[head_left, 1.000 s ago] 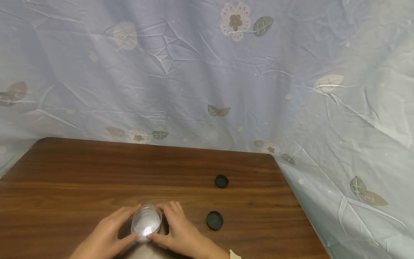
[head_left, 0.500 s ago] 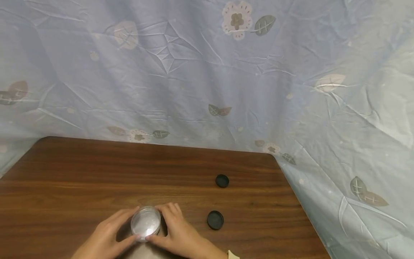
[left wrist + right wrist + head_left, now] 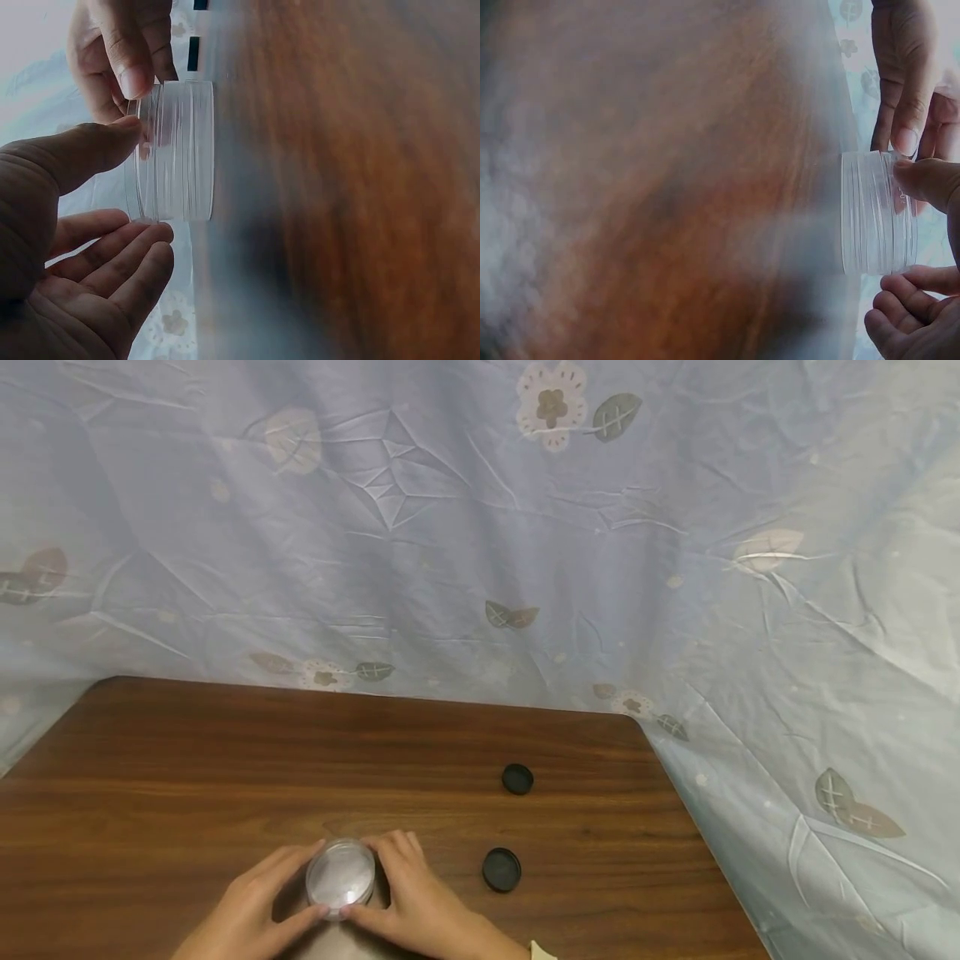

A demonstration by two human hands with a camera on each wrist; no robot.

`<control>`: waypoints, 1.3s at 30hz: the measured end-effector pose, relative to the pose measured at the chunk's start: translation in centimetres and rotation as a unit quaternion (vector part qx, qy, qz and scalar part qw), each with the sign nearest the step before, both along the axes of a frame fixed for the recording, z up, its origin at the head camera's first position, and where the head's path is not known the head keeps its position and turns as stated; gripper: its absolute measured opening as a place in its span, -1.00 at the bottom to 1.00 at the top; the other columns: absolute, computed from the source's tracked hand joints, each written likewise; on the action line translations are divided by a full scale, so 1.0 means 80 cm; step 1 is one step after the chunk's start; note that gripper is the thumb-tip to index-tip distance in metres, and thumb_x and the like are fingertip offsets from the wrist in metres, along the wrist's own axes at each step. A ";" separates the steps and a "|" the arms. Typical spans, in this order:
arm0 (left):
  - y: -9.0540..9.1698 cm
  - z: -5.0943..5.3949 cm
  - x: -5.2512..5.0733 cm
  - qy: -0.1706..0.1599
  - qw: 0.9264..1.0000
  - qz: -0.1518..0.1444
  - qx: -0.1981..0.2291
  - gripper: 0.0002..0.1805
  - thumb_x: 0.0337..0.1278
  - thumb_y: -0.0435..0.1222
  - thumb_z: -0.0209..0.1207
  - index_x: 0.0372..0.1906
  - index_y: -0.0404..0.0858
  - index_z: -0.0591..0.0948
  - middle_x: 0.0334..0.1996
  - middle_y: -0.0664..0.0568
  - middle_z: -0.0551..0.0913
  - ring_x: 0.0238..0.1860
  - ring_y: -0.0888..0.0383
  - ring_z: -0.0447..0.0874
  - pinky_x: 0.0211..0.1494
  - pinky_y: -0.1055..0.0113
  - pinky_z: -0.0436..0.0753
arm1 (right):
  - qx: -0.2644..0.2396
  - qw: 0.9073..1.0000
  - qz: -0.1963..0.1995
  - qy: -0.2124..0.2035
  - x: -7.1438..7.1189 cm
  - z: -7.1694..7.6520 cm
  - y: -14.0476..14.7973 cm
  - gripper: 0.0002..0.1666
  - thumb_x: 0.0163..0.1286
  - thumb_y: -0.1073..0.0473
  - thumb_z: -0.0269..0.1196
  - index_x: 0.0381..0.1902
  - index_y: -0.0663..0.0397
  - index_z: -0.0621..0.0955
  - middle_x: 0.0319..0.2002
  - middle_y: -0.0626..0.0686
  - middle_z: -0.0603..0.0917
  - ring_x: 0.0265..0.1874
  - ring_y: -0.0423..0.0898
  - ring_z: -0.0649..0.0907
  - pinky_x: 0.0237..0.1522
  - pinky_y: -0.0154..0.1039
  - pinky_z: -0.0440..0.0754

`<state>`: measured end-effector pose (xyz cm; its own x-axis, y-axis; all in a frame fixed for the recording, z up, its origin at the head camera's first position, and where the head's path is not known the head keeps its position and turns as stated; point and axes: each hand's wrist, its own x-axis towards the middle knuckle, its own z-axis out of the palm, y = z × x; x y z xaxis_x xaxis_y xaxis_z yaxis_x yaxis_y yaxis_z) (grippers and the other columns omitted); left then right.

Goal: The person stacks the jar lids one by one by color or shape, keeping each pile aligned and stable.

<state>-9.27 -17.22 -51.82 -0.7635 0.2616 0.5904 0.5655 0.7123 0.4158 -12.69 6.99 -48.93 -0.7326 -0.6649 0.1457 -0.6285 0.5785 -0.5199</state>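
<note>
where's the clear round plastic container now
In the head view, the clear round plastic container is low and left of centre, held between the left hand and right hand; the nearer black lid lies to its right.

No legible txt, brand or no. in any view. Clear container (image 3: 340, 878) betw. L hand (image 3: 243, 902) & R hand (image 3: 416, 893): faint side mark (image 3: 902, 200), R wrist view, illegible.
</note>
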 end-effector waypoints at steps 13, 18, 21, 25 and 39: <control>0.001 -0.001 -0.002 0.014 1.000 -0.014 0.004 -0.12 -0.38 -0.14 0.70 0.24 -0.27 0.65 -0.01 0.10 0.75 -0.04 0.25 0.73 -0.10 0.28 0.79 | 0.004 1.000 0.003 0.009 0.001 -0.001 0.002 -0.15 0.47 -0.29 0.30 0.49 0.05 0.37 0.28 -0.02 0.52 0.18 -0.26 0.42 0.20 -0.45 0.59; 0.002 -0.001 -0.002 0.015 1.000 -0.014 0.003 -0.12 -0.38 -0.14 0.70 0.24 -0.27 0.64 0.00 0.10 0.75 -0.04 0.24 0.73 -0.10 0.25 0.80 | 0.006 1.000 -0.001 0.015 0.002 0.000 0.003 -0.15 0.47 -0.28 0.30 0.49 0.07 0.37 0.27 -0.02 0.53 0.18 -0.26 0.43 0.21 -0.44 0.60; 0.003 -0.001 0.000 0.012 1.000 -0.012 0.001 -0.12 -0.39 -0.15 0.70 0.24 -0.26 0.64 0.00 0.10 0.75 -0.04 0.23 0.74 -0.11 0.22 0.80 | 0.008 1.000 -0.003 0.017 0.002 0.000 0.003 -0.14 0.46 -0.27 0.32 0.50 0.07 0.37 0.27 -0.02 0.53 0.18 -0.26 0.43 0.21 -0.43 0.60; 0.003 -0.001 -0.001 0.010 1.000 -0.014 0.002 -0.11 -0.38 -0.16 0.69 0.25 -0.27 0.64 0.01 0.09 0.75 -0.04 0.21 0.74 -0.11 0.20 0.81 | 0.009 1.000 -0.003 0.019 0.002 -0.001 0.003 -0.13 0.46 -0.26 0.33 0.51 0.07 0.36 0.27 -0.02 0.53 0.18 -0.26 0.43 0.22 -0.43 0.60; 0.005 0.000 0.002 -0.003 1.000 -0.011 0.000 -0.09 -0.37 -0.14 0.69 0.28 -0.26 0.62 0.04 0.08 0.74 -0.03 0.18 0.74 -0.10 0.16 0.81 | 0.008 1.000 -0.006 0.028 0.003 -0.003 0.003 -0.09 0.43 -0.28 0.34 0.51 0.08 0.35 0.28 -0.03 0.53 0.20 -0.24 0.45 0.23 -0.43 0.61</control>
